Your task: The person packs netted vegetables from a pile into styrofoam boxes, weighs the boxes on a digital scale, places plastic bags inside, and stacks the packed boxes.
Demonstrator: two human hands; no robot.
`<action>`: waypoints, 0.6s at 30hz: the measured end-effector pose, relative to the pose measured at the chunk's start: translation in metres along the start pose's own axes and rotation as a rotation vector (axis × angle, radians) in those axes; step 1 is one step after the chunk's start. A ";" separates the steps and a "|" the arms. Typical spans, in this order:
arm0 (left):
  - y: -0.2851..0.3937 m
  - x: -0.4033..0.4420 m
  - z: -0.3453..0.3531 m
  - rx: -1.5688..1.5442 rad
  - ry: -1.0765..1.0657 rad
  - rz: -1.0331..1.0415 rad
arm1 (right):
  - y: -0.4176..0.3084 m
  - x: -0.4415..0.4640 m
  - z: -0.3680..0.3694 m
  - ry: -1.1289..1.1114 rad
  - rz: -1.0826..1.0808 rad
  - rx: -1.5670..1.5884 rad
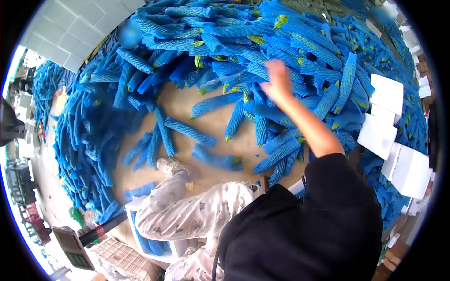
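Note:
My right hand (277,79) is stretched out over the pile of long green vegetables in blue foam netting (220,30), close to its near edge. Motion smears its fingers, so whether it holds anything cannot be made out. Nearest to it are netted pieces (260,110) lying at different angles. A single netted piece (213,158) shows blurred above the tan floor (180,100), left of my black sleeve. My left hand does not show.
White foam boxes (386,96) stand at the right beside more netted pieces. At the lower left are a white crate (136,206) holding blue netting, a digital scale display (72,246) and a woven basket (124,257). My legs (187,210) extend leftward.

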State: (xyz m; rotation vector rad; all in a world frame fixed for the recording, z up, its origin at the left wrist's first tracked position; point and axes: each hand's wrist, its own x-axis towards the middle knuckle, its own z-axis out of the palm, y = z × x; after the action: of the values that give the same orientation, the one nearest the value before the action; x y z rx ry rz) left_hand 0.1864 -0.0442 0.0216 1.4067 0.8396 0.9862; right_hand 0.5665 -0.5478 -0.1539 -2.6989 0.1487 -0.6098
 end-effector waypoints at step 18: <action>-0.024 -0.063 -0.060 0.532 0.404 0.117 | 0.125 0.073 0.022 -0.391 0.381 -0.625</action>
State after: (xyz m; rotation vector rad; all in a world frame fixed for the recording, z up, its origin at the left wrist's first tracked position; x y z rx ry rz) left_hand 0.1079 -0.0769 -0.0094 1.7440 1.4076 1.2150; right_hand 0.6390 -0.6696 -0.1910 -3.1733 0.8432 0.1126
